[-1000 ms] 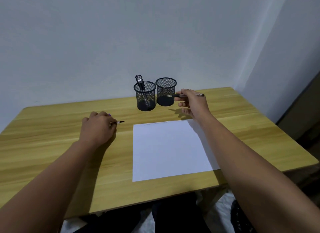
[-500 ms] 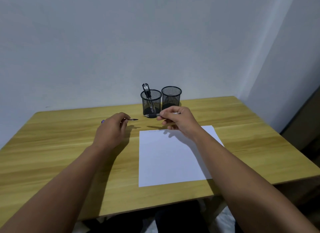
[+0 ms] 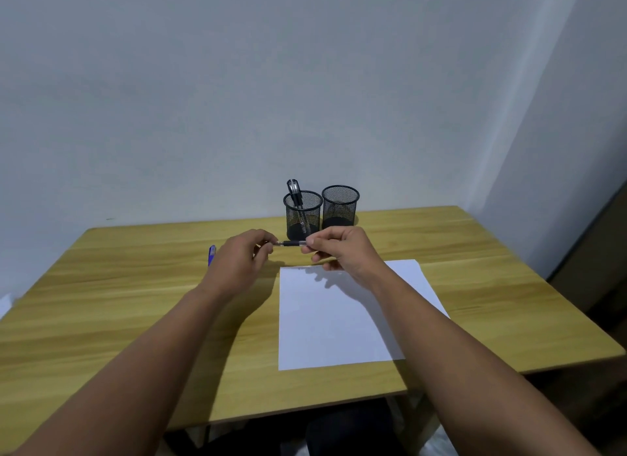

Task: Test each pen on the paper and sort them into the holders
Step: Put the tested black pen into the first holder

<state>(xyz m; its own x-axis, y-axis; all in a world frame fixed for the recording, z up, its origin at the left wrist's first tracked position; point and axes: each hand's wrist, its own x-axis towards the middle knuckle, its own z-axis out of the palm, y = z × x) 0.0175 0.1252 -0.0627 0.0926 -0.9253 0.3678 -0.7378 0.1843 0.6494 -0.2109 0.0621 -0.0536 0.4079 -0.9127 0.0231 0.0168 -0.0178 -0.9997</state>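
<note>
My hands have come together above the paper's [image 3: 334, 314] far edge: my right hand [image 3: 342, 250] pinches a black pen [image 3: 293, 243], and my left hand [image 3: 242, 262], gripping a blue-ended pen [image 3: 211, 254], now meets its tip. I judge I'm uncapping it to test. Beyond, the left holder [image 3: 303, 214] holds pens; the right holder [image 3: 340, 206] looks empty.

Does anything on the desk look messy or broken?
Nothing broken or spilled. The paper lies flat and both holders stand upright. Only a blue pen sits loose on the table, behind the left hand.
</note>
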